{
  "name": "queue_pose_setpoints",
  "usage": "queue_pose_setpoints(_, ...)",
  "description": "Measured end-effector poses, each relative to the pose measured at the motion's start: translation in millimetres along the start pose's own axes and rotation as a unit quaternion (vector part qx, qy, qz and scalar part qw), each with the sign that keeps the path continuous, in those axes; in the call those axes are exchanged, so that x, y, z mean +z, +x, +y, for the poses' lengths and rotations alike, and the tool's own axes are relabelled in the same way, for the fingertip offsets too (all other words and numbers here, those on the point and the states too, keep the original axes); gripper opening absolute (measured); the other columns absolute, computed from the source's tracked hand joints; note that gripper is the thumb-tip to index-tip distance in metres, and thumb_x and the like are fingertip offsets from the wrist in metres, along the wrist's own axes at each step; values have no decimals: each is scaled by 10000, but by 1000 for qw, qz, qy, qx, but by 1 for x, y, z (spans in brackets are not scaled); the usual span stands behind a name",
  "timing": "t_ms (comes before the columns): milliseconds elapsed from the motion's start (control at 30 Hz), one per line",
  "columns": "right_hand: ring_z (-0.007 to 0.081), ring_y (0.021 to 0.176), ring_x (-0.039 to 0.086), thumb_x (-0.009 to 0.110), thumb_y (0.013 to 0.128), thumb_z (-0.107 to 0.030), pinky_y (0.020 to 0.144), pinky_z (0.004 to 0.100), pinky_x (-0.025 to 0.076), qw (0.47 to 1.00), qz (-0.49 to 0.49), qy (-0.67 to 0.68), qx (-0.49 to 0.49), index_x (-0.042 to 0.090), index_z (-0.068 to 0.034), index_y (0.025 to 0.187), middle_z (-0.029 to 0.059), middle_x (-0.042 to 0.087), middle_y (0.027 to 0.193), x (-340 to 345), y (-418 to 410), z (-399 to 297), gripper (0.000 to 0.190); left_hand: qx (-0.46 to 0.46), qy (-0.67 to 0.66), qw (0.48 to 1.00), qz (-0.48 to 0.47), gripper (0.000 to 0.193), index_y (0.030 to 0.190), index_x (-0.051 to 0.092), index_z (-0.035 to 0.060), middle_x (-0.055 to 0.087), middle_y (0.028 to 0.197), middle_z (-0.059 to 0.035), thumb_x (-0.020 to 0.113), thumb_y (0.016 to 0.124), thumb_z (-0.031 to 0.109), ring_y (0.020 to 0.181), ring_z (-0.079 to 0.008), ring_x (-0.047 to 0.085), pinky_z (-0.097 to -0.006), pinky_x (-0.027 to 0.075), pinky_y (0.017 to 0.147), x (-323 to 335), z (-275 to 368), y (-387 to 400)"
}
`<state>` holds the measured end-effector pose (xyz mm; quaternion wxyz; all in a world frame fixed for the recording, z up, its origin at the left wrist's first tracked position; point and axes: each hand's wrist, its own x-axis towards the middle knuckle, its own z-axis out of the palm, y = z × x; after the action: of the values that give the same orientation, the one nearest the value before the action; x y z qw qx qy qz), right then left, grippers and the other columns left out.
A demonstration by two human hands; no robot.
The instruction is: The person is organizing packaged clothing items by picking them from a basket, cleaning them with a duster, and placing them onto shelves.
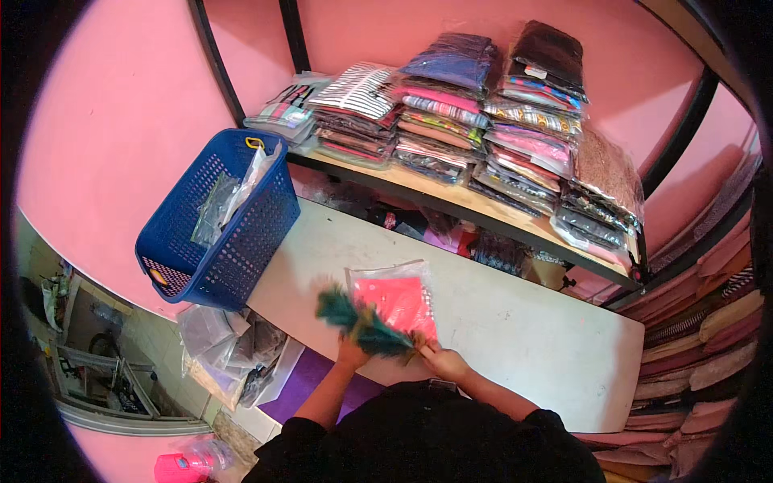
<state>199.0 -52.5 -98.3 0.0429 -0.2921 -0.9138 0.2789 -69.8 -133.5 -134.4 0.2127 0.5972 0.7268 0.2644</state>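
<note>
A dark green feather duster [369,329], blurred, is held slantwise above the near edge of the white table [531,338]. My right hand [445,362] grips its right end. At the duster's lower left side is my left hand [353,352]; feathers and blur hide its fingers, so its hold is unclear. Behind the duster a clear plastic bag [416,268] lies flat on the table. Folded bright pink-red cloth [392,296] fills it, with a black-and-white checked strip along the right side. The duster covers the bag's lower left part.
A blue perforated basket [241,259] holding plastic bags stands at the table's left end. Bagged, folded garments [447,57] are stacked on a black-framed shelf [386,181] behind. Hanging clothes [694,362] line the right. Plastic packaging [211,338] sits below left; a pink-lidded container [181,468] is lower left.
</note>
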Motion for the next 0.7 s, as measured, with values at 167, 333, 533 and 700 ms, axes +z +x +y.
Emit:
queue_pose_setpoints(167,431,669,592,442,868,-180,564,508,480,984,86,-10,158,368,-173,1284,252,573,960,19,6,26,422,21,184,983,0,706,1358,386,203,330,1418,-112,629,743,451,1293,-330,317,-532,273,993,-9,1,0)
queue_pose_setpoints(333,430,703,592,458,848,-155,616,515,480,921,240,41,303,361,-172,1325,257,576,974,12,1,33,488,50,126,990,48,676,1341,395,127,441,1288,-140,607,758,397,1152,-326,435,-491,346,939,-19,-13,9)
queue_pose_setpoints(533,407,651,593,503,824,-185,600,510,483,992,77,-5,99,382,-211,1322,206,577,931,26,-13,-13,513,-94,13,990,101,562,1156,497,27,529,1065,-200,695,699,287,1001,-358,507,-415,414,883,-10,-37,35)
queue_pose_setpoints(700,413,663,591,499,823,-189,605,515,474,971,114,23,208,355,-230,1353,223,582,899,39,-25,3,551,-166,-97,980,39,636,1078,513,-3,566,1037,-192,794,559,234,982,-346,551,-412,438,858,-8,-37,59)
